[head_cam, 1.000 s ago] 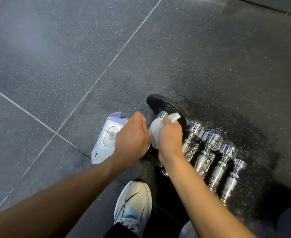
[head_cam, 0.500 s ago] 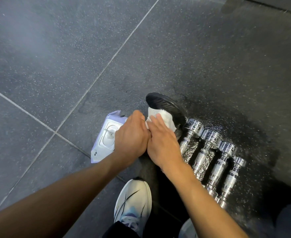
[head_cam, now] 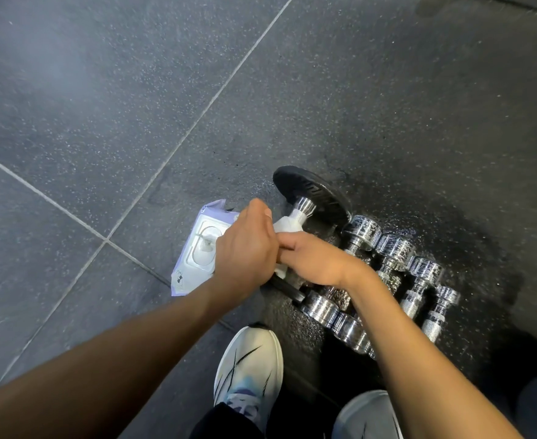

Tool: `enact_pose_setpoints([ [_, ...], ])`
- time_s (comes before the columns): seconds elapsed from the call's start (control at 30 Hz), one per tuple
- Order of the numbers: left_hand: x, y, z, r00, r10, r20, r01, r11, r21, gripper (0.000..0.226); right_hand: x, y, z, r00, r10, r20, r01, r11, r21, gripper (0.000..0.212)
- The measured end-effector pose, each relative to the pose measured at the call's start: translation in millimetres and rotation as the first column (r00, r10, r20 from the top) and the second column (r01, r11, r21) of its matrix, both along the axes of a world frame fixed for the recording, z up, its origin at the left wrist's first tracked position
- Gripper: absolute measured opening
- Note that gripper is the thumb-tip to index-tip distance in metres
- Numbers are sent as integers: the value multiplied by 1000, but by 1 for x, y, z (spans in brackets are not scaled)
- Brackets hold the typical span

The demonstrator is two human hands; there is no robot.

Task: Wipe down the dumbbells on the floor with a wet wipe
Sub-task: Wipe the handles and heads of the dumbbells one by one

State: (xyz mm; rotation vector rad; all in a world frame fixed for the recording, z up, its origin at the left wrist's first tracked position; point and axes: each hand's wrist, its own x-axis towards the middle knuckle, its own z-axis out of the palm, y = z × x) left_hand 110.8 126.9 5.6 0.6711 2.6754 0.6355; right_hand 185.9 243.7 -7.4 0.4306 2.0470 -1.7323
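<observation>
Much of the work is hidden under the two hands: the left hand (head_cam: 245, 253) is closed in a fist over the handle of the black-plated dumbbell (head_cam: 311, 193), and the right hand (head_cam: 316, 259) lies just beside it, touching it, its fingers (head_cam: 287, 243) curled toward the left fist so their tips cannot be seen. The white wet wipe (head_cam: 287, 224) bunches out on the far side of the left hand, wrapped around the knurled chrome bar just short of the far plate, and a small corner of it shows again below the hands; which hand actually grips it cannot be told. The near black plate is almost wholly covered by the left wrist, with only a dark edge showing. To the right, four chrome dumbbells (head_cam: 394, 248) lie side by side in a row on the floor (head_cam: 102, 122), their near ends partly hidden by the right forearm and blurred by glare. The wet wipe pack (head_cam: 197, 251), white with a lilac border and a flip lid, lies on the floor to the left, partly under the left hand; a small mark on its near corner is too small to read. Raised lettering on the far plate is also unreadable. A white shoe (head_cam: 248, 369) stands near, and a second is cut off at the bottom edge. The floor to the left and far side is open dark speckled tile with pale seams.
</observation>
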Motion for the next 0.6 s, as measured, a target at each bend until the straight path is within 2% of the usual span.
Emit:
enact_pose_setpoints([
  [0.07,-1,-1,0,1000,-2,-8,2,1000,-3,24,6,8,-9,985,-140,-98,139,990,-19,20],
  [0.13,-1,-1,1,1000,-5,-9,5,1000,-12,23,10,9,-17,889,-396,-231,412,911,25,21],
  [0.17,-1,-1,1,1000,-1,-6,1,1000,-18,23,13,6,-20,797,-523,-302,560,827,46,21],
  [0.23,-1,0,1,1000,9,0,-9,1000,-26,23,17,-6,-20,581,-718,-383,795,601,78,21],
  [0.3,-1,0,1,1000,16,8,-16,1000,-19,23,19,-17,-27,436,-840,-323,897,432,88,17],
  [0.37,-1,0,1,1000,20,21,-20,1000,-2,23,19,-24,-36,378,-922,-90,926,376,38,22],
  [0.4,-1,-1,1,999,24,27,-24,1000,6,23,17,-26,-39,351,-933,73,936,348,-54,24],
  [0.47,-1,-1,1,999,26,29,-27,999,17,23,13,-24,-41,359,-853,379,912,235,-336,21],
  [0.5,-1,-1,1,999,28,29,-28,999,18,23,12,-21,-41,398,-787,470,881,187,-434,25],
  [0.53,-1,-1,1,999,30,31,-30,999,17,23,12,-17,-42,459,-726,512,847,185,-498,32],
  [0.6,-1,-1,1,999,33,33,-33,999,16,23,15,-13,-45,585,-623,519,787,279,-551,39],
])
